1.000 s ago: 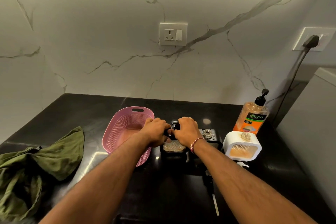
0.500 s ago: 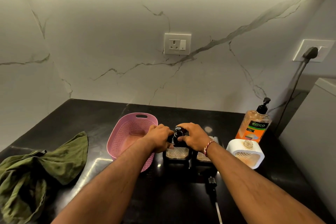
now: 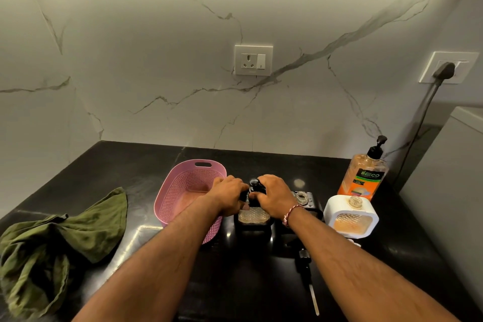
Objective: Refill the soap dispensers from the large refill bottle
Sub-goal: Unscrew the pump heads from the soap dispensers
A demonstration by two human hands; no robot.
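Gripping the pump head (image 3: 254,183) with my left hand (image 3: 230,197) and right hand (image 3: 274,198) curled round it, I judge its axis upright, running into the black dispenser (image 3: 253,218) directly beneath my grip. The refill bottle (image 3: 366,178) stands well beyond my right hand.

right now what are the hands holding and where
The right hand grips the black pump head; the left hand holds the black dispenser by its top edge.
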